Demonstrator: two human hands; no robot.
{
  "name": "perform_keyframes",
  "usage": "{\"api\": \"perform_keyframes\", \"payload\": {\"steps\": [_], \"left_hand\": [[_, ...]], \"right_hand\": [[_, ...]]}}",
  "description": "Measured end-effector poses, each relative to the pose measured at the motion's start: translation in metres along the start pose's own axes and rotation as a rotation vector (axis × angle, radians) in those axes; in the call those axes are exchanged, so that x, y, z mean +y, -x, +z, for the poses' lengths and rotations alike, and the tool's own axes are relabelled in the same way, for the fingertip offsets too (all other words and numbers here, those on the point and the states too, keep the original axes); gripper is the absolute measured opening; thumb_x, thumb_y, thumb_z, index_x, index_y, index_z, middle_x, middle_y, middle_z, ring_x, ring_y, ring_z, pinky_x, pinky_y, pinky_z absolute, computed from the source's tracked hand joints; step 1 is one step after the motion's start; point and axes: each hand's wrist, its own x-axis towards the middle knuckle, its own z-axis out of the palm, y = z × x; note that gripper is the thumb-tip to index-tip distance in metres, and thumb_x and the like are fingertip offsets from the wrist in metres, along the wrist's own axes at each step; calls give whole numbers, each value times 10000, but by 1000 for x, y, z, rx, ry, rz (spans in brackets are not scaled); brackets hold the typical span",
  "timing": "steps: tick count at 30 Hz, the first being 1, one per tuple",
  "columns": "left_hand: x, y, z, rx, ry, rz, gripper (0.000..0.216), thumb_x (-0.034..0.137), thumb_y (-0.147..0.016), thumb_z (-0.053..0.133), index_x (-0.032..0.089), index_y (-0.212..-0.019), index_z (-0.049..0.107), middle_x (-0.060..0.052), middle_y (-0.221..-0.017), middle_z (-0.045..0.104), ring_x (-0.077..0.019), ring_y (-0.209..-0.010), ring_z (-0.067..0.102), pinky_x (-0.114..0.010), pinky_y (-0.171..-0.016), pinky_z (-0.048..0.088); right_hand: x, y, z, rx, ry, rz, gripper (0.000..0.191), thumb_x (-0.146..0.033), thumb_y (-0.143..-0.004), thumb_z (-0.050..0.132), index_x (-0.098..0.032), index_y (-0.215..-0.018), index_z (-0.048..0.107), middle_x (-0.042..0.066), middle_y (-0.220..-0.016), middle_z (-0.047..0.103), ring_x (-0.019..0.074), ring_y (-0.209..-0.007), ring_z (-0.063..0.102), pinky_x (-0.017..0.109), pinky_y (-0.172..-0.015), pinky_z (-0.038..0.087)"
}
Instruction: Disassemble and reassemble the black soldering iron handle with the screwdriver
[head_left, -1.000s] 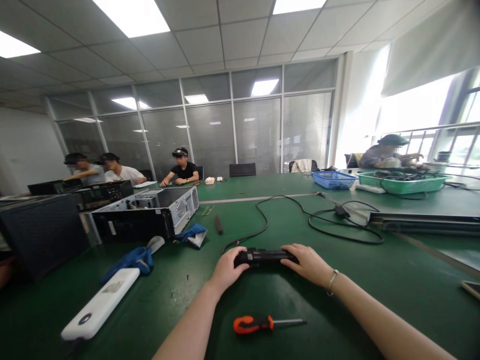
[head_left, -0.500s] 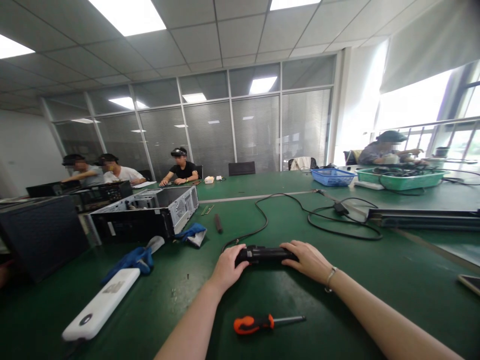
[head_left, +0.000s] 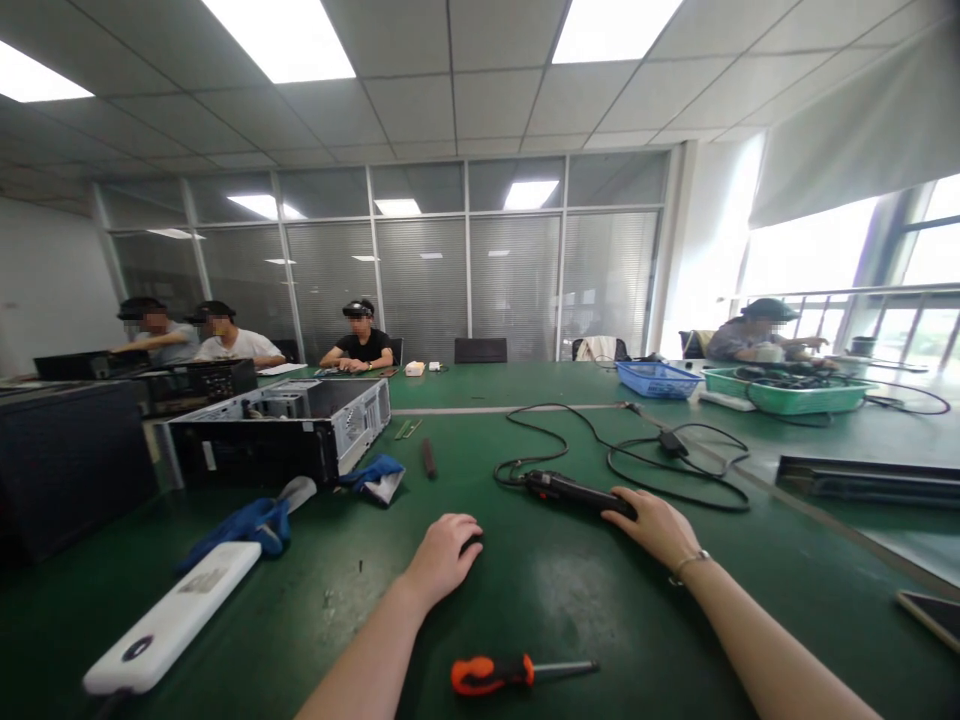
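Note:
My left hand (head_left: pixel 444 556) rests on the green table (head_left: pixel 570 600), fingers curled over a small black piece (head_left: pixel 472 543) that is mostly hidden. My right hand (head_left: pixel 654 525) grips the near end of a long black corded tool (head_left: pixel 571 492) lying on the table. The tool points away to the left, and its black cable (head_left: pixel 675 470) loops behind it. An orange-handled screwdriver (head_left: pixel 489 673) lies near the front edge between my forearms, touched by neither hand.
An open computer case (head_left: pixel 277 430) and a dark box (head_left: pixel 67 460) stand at the left, with blue gloves (head_left: pixel 247 522) and a white flat device (head_left: pixel 169 618) nearby. Blue (head_left: pixel 656 380) and green (head_left: pixel 795 392) baskets sit far right. Several people sit at the far side.
My left hand has let go of the black tool and keeps a small black piece under its fingers. My right hand has swung the tool away and to the right.

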Motion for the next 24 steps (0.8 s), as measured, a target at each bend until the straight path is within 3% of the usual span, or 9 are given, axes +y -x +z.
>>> {"api": "perform_keyframes", "payload": {"steps": [6,12,18,24], "left_hand": [[2,0,-2,3,-14,-2,233,250,-860,532,228,-1046,672,-59,-1149,643,-226,-1093,556,-388,-986,418],[1,-1,-4,1,-4,-8,236,248,-860,536,225,-1050,675,-64,-1157,640,-233,-1102,557,-398,-985,420],[4,-1,-5,-10,-3,-4,242,246,-855,534,226,-1051,676,-59,-1146,648,-235,-1091,560,-398,-973,429],[4,-1,-3,-6,-43,-12,248,247,-863,517,210,-1053,673,-56,-1154,644,-218,-1085,558,-385,-981,423]], "right_hand": [[47,2,-6,23,104,191,562,-616,-792,439,-232,-1166,605,109,-964,662,275,-858,637,344,-686,460],[90,20,-21,3,122,273,615,-646,-781,412,-219,-1187,591,130,-982,670,297,-860,641,366,-673,473],[110,32,-37,-87,64,401,694,-708,-720,447,-223,-1198,583,148,-954,679,322,-882,639,382,-659,487],[135,20,-39,-150,-60,411,763,-760,-684,443,-193,-1171,594,150,-990,674,319,-919,637,398,-760,498]]}}
